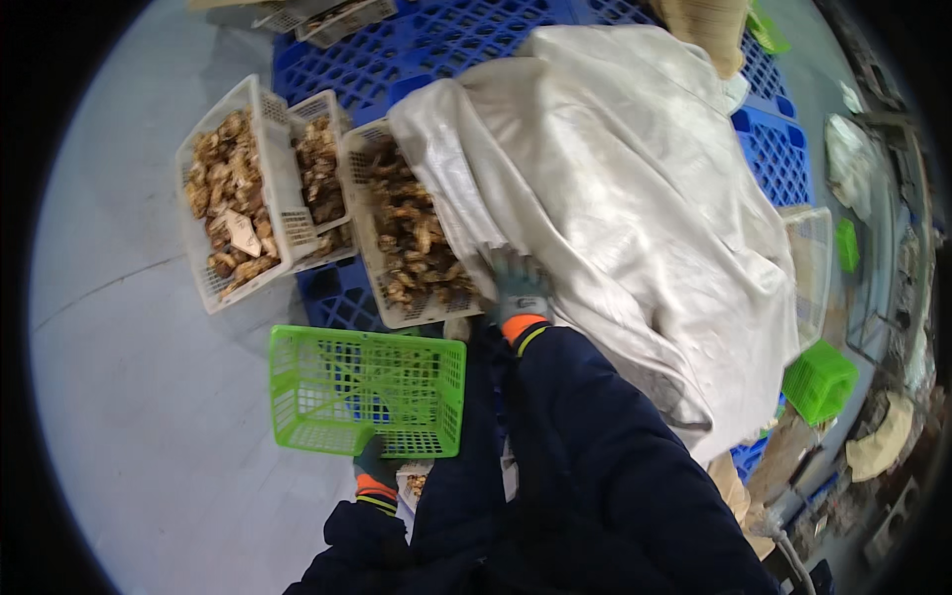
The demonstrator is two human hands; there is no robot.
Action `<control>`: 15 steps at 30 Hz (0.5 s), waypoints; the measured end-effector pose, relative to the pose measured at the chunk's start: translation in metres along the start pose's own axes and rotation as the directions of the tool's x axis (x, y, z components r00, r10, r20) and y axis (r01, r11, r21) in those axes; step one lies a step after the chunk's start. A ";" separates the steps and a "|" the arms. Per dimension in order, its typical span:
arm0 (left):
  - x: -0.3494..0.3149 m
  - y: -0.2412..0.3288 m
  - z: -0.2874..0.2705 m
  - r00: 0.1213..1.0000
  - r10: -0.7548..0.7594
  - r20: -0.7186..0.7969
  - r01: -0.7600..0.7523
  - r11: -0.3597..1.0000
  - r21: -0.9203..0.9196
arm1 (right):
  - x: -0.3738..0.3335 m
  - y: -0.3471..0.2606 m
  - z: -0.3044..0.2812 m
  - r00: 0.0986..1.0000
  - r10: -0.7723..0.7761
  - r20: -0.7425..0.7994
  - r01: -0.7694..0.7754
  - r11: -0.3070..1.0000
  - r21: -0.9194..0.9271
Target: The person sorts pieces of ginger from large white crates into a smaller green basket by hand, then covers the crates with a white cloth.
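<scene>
The gloved left hand (375,466) gripped the near rim of an empty green basket (367,390) above the grey floor (149,416); the gloved right hand (518,288) lay, fingers spread, on a white crate (409,238) of brown pieces beside a white sheet (615,198).

We are looking at a produce-handling area, something like a packing shed or warehouse floor. We see blue plastic pallets (416,50) laid over a smooth grey concrete floor (129,397), and on them 3 white perforated crates (288,188) filled with brown, knobbly produce, possibly mushrooms or roots. A large white sheet (615,188) covers a bulky heap on the pallets. We also see an empty green plastic basket (367,392) and another green basket (820,380) off to the right, where cluttered gear lines the edge. Work gloves and dark sleeves fit such a place.
</scene>
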State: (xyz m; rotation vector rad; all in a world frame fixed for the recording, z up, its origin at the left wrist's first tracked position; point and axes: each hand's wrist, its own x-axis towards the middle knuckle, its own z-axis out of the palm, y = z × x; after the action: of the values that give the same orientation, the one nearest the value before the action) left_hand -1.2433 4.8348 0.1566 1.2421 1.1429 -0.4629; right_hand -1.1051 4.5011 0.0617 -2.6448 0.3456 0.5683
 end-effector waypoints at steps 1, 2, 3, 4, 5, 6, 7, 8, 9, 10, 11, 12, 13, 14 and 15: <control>0.005 -0.004 -0.010 1.000 -0.013 -0.018 0.014 1.000 0.011 | 0.006 -0.003 -0.001 0.995 0.056 0.077 -0.054 0.998 -0.027; 0.011 -0.009 -0.008 1.000 -0.024 -0.020 0.024 1.000 0.011 | 0.018 0.007 0.005 0.982 0.134 0.133 -0.133 0.991 -0.022; 0.012 -0.010 -0.001 0.998 -0.061 -0.009 0.061 0.998 0.031 | 0.030 0.023 0.018 0.950 0.222 0.220 -0.218 0.975 -0.042; 0.016 -0.012 0.008 0.998 -0.065 0.012 0.064 0.996 0.069 | 0.035 0.041 0.033 0.972 0.186 0.141 -0.188 0.982 0.004; 0.021 -0.011 0.011 0.998 -0.062 -0.013 0.062 0.998 0.023 | 0.039 0.048 0.045 0.986 0.158 0.046 -0.160 0.986 0.039; 0.029 -0.003 0.008 0.997 -0.055 -0.045 0.054 0.998 -0.021 | 0.048 0.039 0.045 0.981 0.181 0.070 -0.186 0.981 0.059; 0.039 0.003 -0.006 0.991 -0.006 0.131 0.016 0.997 -0.076 | 0.047 0.040 0.050 0.990 0.143 -0.005 -0.140 0.975 0.175; 0.045 0.007 -0.019 0.984 0.047 0.169 -0.075 0.984 0.160 | 0.036 0.034 0.047 0.984 0.041 -0.174 -0.004 0.978 0.208; 0.042 0.016 -0.012 0.965 0.109 0.240 -0.186 0.927 0.327 | 0.026 0.043 0.045 0.976 0.054 -0.209 0.018 0.945 0.326; 0.041 0.025 0.008 0.948 0.127 0.293 -0.239 0.891 0.387 | 0.018 0.056 0.037 0.965 0.074 -0.253 0.042 0.904 0.425; 0.034 0.044 0.014 0.937 0.165 0.309 -0.299 0.836 0.460 | 0.007 0.042 0.019 0.976 0.209 -0.059 -0.109 0.705 0.700; 0.032 0.054 0.023 0.987 0.012 0.159 -0.051 0.969 0.242 | -0.007 0.035 -0.006 0.946 0.280 0.163 -0.276 0.431 0.859; 0.031 0.060 0.027 0.982 -0.180 0.058 0.182 0.983 -0.027 | -0.016 0.046 -0.010 0.931 0.303 0.203 -0.290 0.277 0.916; 0.033 0.063 0.026 0.981 -0.183 0.060 0.186 0.982 -0.040 | -0.022 0.061 -0.022 0.913 0.328 0.244 -0.296 0.118 0.948; 0.039 0.061 0.019 0.973 -0.199 0.116 0.210 0.974 -0.089 | -0.024 0.057 -0.039 0.975 0.198 -0.099 -0.004 0.461 0.887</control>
State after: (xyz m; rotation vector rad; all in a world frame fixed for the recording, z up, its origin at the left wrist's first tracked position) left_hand -1.1702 4.8489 0.1517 1.0044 1.1941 -0.6112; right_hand -1.1314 4.4369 0.0853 -1.6240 0.6533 0.0734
